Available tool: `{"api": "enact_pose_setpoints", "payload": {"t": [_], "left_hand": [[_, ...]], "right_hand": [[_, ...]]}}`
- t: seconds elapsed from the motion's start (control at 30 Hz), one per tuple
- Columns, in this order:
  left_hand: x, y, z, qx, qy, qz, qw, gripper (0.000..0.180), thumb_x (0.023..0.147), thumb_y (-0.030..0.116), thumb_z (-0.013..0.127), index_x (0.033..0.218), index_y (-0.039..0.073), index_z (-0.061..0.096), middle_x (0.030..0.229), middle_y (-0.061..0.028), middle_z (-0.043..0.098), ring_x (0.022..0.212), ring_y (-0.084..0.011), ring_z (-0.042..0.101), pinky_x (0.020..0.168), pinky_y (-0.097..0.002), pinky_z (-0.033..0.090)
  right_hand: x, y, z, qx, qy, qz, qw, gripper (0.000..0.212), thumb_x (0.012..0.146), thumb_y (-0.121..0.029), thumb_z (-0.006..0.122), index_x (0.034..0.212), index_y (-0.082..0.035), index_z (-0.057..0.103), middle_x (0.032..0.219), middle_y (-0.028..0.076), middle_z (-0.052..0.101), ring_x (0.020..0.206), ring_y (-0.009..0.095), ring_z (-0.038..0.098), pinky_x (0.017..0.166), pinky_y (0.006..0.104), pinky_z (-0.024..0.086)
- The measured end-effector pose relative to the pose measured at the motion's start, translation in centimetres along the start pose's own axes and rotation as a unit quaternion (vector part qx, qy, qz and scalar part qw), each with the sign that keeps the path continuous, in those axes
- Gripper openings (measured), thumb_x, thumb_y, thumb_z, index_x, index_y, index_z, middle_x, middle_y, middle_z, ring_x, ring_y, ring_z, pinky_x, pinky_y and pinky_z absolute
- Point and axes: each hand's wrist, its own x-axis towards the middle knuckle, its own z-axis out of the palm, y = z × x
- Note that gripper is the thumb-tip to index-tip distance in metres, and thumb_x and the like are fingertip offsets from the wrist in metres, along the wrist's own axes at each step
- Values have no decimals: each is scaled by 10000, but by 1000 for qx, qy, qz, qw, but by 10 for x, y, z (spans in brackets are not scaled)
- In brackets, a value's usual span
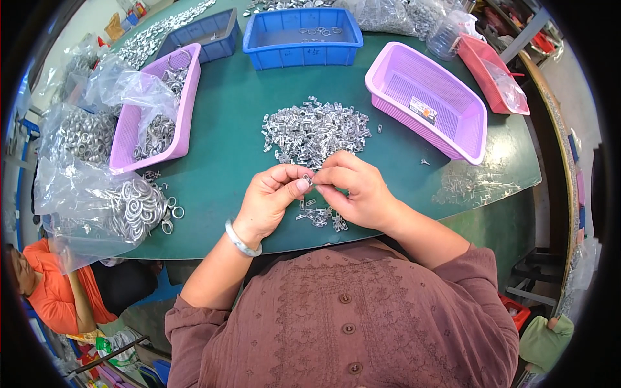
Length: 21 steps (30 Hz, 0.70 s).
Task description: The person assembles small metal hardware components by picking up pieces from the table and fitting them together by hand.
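Both my hands meet at the near side of a big pile of small silver metal buckle-like pieces (314,128). My left hand (275,191) pinches one small silver metal piece (308,179) between thumb and forefinger. The fingertips of my right hand (352,187) are closed at the same piece from the other side; whether they hold a second tiny part is hidden. Just below my hands lies a smaller group of similar metal pieces (323,216), close to the table's near edge.
On the green table (226,116) stand a purple basket (184,129) with metal rings at left, a purple basket (453,139) at right, a blue bin (304,55) and a red tray (482,68). Plastic bags and silver rings (139,207) lie left. A person in orange (58,291) sits at left.
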Motion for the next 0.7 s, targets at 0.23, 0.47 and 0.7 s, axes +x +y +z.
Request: {"api": "enact_pose_setpoints", "payload": {"t": [0.23, 0.47, 0.7], "left_hand": [[0, -3, -2, 13, 1, 21, 1000, 126, 850, 57, 553, 967, 13, 570, 865, -65, 610, 768, -122, 571, 696, -237, 462], [-1, 7, 11, -63, 31, -63, 996, 133, 865, 69, 526, 990, 23, 531, 853, -84, 610, 746, -158, 613, 614, -237, 500], [-3, 9, 17, -76, 30, -131, 988, 94, 864, 105, 546, 941, 51, 551, 796, -45, 611, 619, -99, 566, 526, -193, 443]], "right_hand": [[-9, 9, -1, 114, -15, 60, 992, 271, 759, 70, 570, 1011, -33, 575, 875, 49, 557, 755, 109, 553, 613, 227, 441], [-14, 11, 3, 308, 17, 198, 931, 370, 795, 42, 554, 1150, -9, 459, 874, 66, 579, 781, 90, 560, 675, 225, 476], [-13, 6, 1, 60, 12, 75, 995, 376, 766, 16, 594, 1121, -14, 474, 859, 100, 585, 749, 199, 599, 644, 275, 482]]}}
